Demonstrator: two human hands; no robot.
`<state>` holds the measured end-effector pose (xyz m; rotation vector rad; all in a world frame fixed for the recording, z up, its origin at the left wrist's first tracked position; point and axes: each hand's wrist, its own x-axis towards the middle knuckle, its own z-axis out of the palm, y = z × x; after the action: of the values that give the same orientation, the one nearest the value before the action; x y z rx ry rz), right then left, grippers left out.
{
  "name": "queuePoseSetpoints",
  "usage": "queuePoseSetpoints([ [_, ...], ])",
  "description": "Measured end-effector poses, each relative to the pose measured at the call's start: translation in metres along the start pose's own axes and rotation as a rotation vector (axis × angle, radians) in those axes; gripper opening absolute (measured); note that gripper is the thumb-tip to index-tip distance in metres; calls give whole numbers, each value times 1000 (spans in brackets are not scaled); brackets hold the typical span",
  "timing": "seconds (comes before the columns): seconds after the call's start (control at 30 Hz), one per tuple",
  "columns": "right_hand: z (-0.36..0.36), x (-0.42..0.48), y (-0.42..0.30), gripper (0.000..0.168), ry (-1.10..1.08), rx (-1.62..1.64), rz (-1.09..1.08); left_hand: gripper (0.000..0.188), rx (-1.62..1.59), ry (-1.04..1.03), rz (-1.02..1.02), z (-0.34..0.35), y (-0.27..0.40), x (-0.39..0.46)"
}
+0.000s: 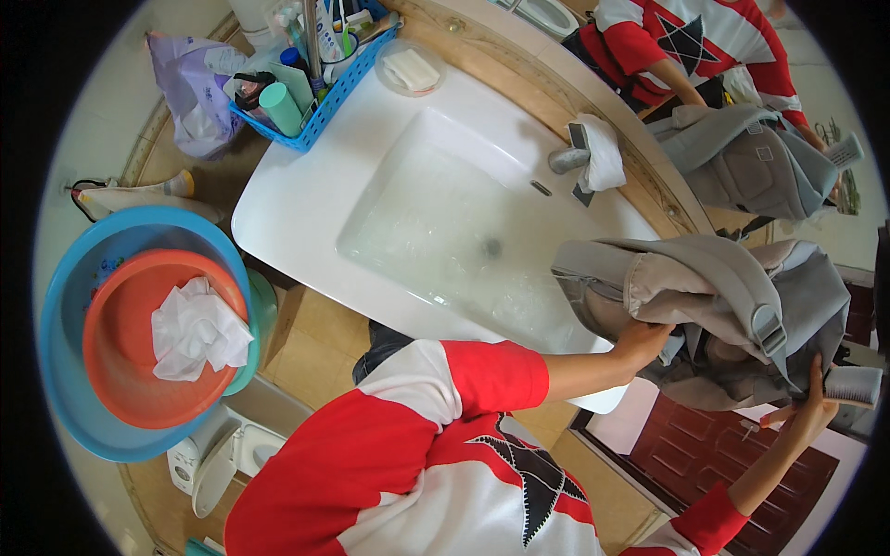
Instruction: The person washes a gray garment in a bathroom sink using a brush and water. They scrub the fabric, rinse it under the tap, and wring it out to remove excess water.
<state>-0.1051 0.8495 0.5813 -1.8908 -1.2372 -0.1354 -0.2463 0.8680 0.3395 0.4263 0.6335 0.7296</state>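
A grey backpack (716,299) with straps and a buckle hangs over the right end of the white sink (299,222). My left hand (643,347) grips the bag's near side, its fingertips hidden in the fabric. At the bag's right side, my right hand (810,410) holds a scrub brush (854,386); the pale bristles face outward and the fingers touch the bag. Cloudy water (431,215) stands in the basin, with the dark drain visible through it.
A white cloth (602,153) drapes the faucet (567,161). A blue basket (306,139) of toiletries and a soap dish (410,68) stand on the counter. At left, an orange basin (122,333) holding a white cloth (198,330) sits inside a blue basin (59,333). A mirror (737,42) lines the wall.
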Motion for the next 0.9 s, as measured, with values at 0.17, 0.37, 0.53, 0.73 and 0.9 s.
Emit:
queuePoseSetpoints([
  [0.17, -8, 0, 1, 27, -3, -75, 36, 46, 13, 2, 43, 0, 0, -2],
  [0.37, 11, -18, -18, 28, 18, -32, -44, 46, 58, 22, 58, -5, -6, 1],
  [0.53, 13, -25, -34, 26, -39, -43, 52, 47, 30, 16, 48, -10, 6, -3],
  [0.73, 12, -30, -39, 26, -40, -45, 77, 45, 50, -3, 34, -12, 8, -2],
  [0.9, 15, -29, -34, 24, -19, -15, 43, 44, 49, -39, 6, -17, 13, -2],
])
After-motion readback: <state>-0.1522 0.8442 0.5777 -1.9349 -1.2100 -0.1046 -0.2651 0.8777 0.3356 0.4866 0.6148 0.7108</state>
